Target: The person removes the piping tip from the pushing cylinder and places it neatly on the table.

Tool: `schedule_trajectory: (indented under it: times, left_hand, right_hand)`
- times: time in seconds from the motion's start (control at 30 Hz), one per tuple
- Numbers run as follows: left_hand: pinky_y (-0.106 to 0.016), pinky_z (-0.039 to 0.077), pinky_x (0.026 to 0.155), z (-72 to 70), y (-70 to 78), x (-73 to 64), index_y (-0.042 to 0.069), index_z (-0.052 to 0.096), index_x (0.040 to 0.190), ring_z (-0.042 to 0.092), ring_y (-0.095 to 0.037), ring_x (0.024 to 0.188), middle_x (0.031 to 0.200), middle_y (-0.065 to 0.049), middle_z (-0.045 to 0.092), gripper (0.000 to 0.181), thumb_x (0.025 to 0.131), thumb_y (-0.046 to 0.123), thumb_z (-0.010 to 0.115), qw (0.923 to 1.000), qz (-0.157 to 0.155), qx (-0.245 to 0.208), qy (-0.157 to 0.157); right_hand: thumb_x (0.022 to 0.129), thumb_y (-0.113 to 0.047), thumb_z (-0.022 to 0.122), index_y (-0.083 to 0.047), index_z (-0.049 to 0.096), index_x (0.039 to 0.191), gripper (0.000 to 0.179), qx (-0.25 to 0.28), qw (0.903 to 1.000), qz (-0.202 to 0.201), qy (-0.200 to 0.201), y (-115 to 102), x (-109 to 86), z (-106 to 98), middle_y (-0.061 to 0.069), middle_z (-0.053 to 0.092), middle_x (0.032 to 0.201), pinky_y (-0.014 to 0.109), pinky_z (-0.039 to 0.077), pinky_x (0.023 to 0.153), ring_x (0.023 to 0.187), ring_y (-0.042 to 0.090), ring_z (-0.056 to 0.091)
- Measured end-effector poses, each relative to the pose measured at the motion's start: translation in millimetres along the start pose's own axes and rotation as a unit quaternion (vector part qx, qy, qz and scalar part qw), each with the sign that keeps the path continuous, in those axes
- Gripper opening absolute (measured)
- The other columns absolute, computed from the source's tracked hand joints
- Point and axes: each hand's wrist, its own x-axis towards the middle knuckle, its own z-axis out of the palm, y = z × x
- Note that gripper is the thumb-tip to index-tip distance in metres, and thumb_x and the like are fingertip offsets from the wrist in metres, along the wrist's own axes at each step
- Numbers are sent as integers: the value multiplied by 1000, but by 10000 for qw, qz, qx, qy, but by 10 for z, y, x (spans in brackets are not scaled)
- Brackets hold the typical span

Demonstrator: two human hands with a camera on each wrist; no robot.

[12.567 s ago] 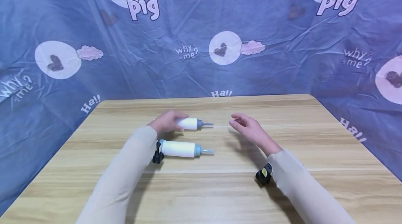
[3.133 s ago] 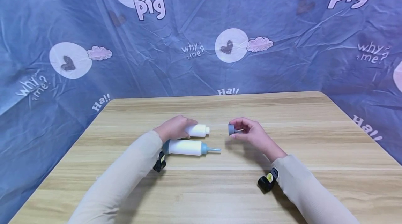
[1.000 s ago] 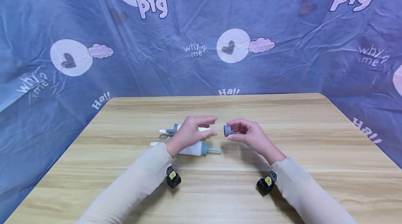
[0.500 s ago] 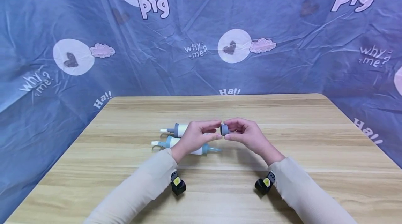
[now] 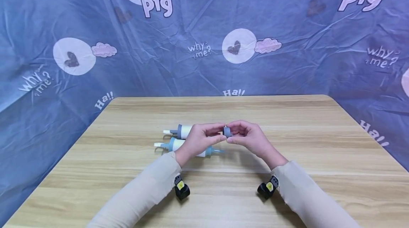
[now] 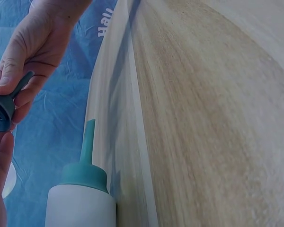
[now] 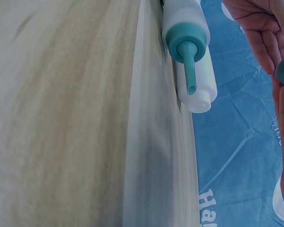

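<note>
A grey-blue nozzle cap [image 5: 227, 132] is held above the table between both hands. My right hand [image 5: 255, 141] pinches it by thumb and fingers on the nozzle side. From the other side, my left hand [image 5: 197, 139] has its thumb and fingertips at the wide open rim, gripping it too. Behind the left hand lies a white hand pump [image 5: 185, 132] with a grey-blue end; its bare white neck [image 7: 204, 103] shows in the right wrist view. Nearer lies a second pump [image 5: 177, 145] with a light-blue end, its teal nozzle [image 6: 87, 146] still attached.
Both pumps lie side by side on a wood-grain table [image 5: 223, 192], left of centre, handles pointing left. A blue printed cloth [image 5: 204, 75] hangs behind the table. A small black camera [image 5: 182, 189] sits at each wrist.
The nozzle cap, on the far pump in the oldest frame, came off into my right hand. My left hand let go of that pump and moved right onto the cap. The cap shifted slightly left.
</note>
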Motion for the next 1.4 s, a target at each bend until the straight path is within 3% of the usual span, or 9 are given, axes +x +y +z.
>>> schedule_trajectory:
  times: [0.37,0.77,1.03,1.4]
  left_hand:
    - [-20,52,79,-30,-13,-8,0,59,118,63,-25,100,113,-15,63,39,81,10,67,9996,-8,202,175]
    - [-22,51,82,-80,-16,-22,1,60,117,63,-23,101,110,-14,65,38,81,11,66,9992,-137,205,299]
    - [-21,51,83,-79,-20,-31,0,59,117,62,-25,102,112,-15,64,38,82,11,66,9993,-206,184,248]
    - [-20,51,82,-68,-26,-40,-1,59,117,62,-26,102,112,-16,63,38,81,9,66,9997,-191,71,126]
  right_hand:
    - [74,-7,73,1,56,114,45,-190,9995,186,178,34,-36,-31,13,64,99,24,54,74,84,8,63]
    - [78,-11,70,2,65,98,25,-649,9955,279,634,79,-74,-121,1,66,81,20,50,60,68,6,57]
    - [81,-14,67,6,62,103,29,-558,9966,155,594,77,-69,-131,-6,64,77,26,52,64,69,7,59]
    - [81,-14,67,4,64,99,26,-437,9980,85,439,68,-45,-104,-4,63,76,27,52,65,69,8,59]
